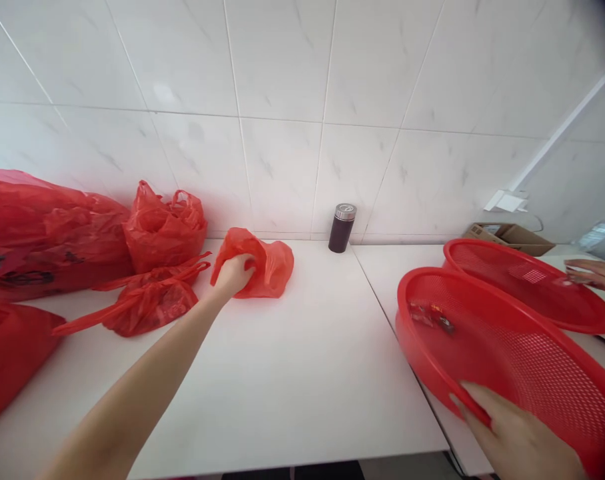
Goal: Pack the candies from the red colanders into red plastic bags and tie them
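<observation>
My left hand (235, 273) reaches far across the white counter and is closed on a small crumpled red plastic bag (267, 263) near the back wall. My right hand (517, 437) grips the near rim of a large red mesh basket (512, 353), which is tilted up at the counter's right. A few small dark and red items (432, 315) lie inside that basket near its far wall.
Several filled red plastic bags (152, 260) crowd the counter's left. A dark cylindrical jar with a metal lid (342, 228) stands by the tiled wall. A second red basket (527, 283) lies behind the first. Another person's hand (595, 273) touches its right rim. A cardboard box (507, 235) sits behind.
</observation>
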### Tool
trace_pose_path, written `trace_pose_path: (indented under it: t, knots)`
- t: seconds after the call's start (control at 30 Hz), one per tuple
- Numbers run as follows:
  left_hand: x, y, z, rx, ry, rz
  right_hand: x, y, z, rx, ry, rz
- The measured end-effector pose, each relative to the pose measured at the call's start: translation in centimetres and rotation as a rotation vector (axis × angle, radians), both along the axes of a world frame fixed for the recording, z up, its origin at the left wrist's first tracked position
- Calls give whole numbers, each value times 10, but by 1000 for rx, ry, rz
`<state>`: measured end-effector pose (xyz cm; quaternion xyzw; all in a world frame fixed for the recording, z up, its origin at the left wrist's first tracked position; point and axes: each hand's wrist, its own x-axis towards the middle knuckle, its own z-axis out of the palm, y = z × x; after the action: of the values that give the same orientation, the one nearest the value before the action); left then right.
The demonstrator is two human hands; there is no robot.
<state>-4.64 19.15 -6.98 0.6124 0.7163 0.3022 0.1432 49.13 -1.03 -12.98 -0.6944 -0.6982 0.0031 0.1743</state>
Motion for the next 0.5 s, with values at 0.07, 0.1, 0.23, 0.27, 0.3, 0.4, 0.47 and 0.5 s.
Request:
trace_pose_path:
  t: [0.07, 0.1, 0.23, 0.27, 0.3, 0.4, 0.47, 0.5]
  knots:
    - [-2, 0, 16, 108, -175, -9, -31, 16, 20, 46, -40, -48]
    - [-2, -1, 24, 159, -276, -8, -48, 25, 31, 67, -56, -58]
    - [-1, -15, 49, 309, -722, 4, -113, 67, 60, 54, -52, 41]
    - [-2, -20, 53, 334, -827, 10, -127, 75, 64, 33, -36, 73]
    - [-2, -26, 57, 353, -924, 17, -140, 81, 67, 27, -13, 103]
    - [-4, -46, 61, 385, -1156, 56, -173, 89, 78, 113, 136, 217]
    - [-1, -56, 57, 388, -1266, 74, -195, 85, 87, 179, 317, 345]
    - [2, -61, 54, 383, -1309, 77, -207, 82, 91, 179, 418, 420]
